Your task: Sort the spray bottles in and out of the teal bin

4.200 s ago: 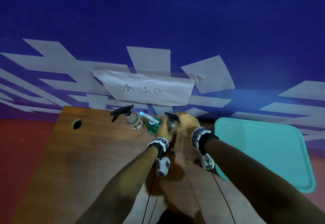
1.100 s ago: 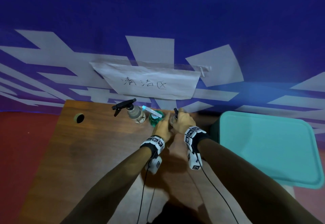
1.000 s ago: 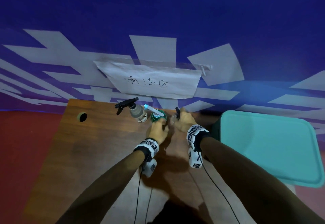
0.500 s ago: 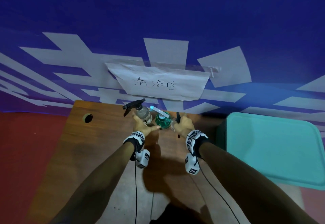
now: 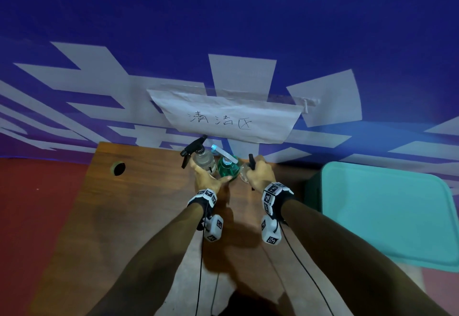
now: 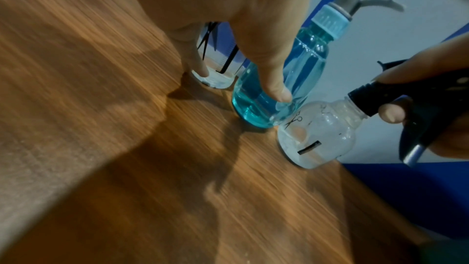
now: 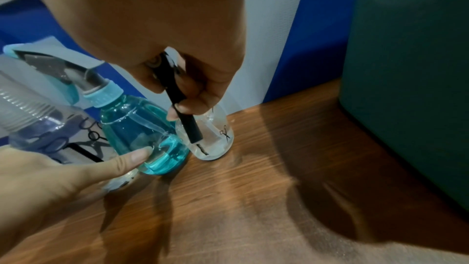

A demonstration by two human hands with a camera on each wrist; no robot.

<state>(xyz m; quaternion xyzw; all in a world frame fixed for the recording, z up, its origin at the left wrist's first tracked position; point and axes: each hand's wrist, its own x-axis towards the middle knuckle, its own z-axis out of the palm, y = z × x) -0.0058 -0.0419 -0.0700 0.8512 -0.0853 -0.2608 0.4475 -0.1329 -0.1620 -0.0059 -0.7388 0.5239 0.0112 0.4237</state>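
Observation:
Three spray bottles stand in a row at the desk's far edge. The left clear bottle point(image 5: 203, 160) point(image 6: 223, 75) has a black trigger, and the blue bottle point(image 5: 227, 168) point(image 6: 304, 57) point(image 7: 137, 127) stands in the middle. My left hand point(image 5: 207, 179) point(image 7: 50, 172) lies against these two: straight fingers touch the clear bottle's base and the thumb presses the blue one. My right hand point(image 5: 260, 173) point(image 7: 198, 57) grips the black trigger head of the right clear bottle point(image 5: 244, 175) point(image 6: 322, 138) point(image 7: 218, 142), which stands on the wood. The teal bin point(image 5: 382, 211) point(image 7: 411, 87) is to the right.
The wooden desk point(image 5: 149, 204) has a cable hole point(image 5: 118, 168) at its far left. A paper sign point(image 5: 228, 119) hangs on the blue wall right behind the bottles. The bin's side stands close to the right of the bottles. Sensor cables trail from both wrists.
My left hand has let go of the right bottle and moved left to the clear and blue bottles. My right hand keeps its grip on the right bottle's trigger head.

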